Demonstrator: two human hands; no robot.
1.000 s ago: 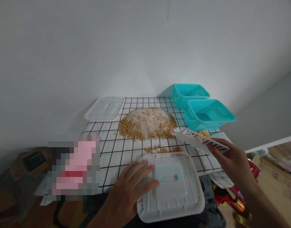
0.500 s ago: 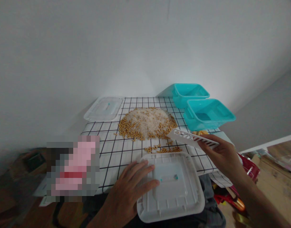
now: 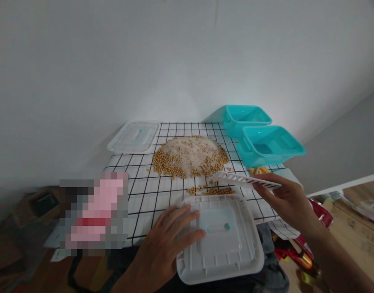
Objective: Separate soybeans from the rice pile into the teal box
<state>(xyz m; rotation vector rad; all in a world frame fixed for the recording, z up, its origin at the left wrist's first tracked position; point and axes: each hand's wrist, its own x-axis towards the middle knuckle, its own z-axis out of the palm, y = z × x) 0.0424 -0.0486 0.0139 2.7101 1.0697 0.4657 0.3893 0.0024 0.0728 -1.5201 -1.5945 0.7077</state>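
Observation:
My left hand point(image 3: 170, 236) holds the left side of a clear plastic lid point(image 3: 223, 248), its fingers and thumb lying over the top. The lid juts past the table's near edge. In my right hand point(image 3: 284, 199) is a flat white slotted plastic strip point(image 3: 238, 179), gripped at its right end. Its far tip is low over the cloth, by the near right side of a pile of rice and soybeans point(image 3: 191, 156). Between that pile and the lid lies a short row of loose soybeans point(image 3: 219, 191).
Two turquoise plastic tubs point(image 3: 271, 146) stand at the back right. A second clear lid point(image 3: 135, 137) rests at the back left on the checked tablecloth point(image 3: 144, 195). Something yellowish point(image 3: 258, 170) lies below the front tub. A wall point(image 3: 174, 61) borders the table behind.
The white strip has tilted flatter, its tip moving slightly left and down toward the loose soybeans. My left hand and the lid keep their places. The view has shifted slightly.

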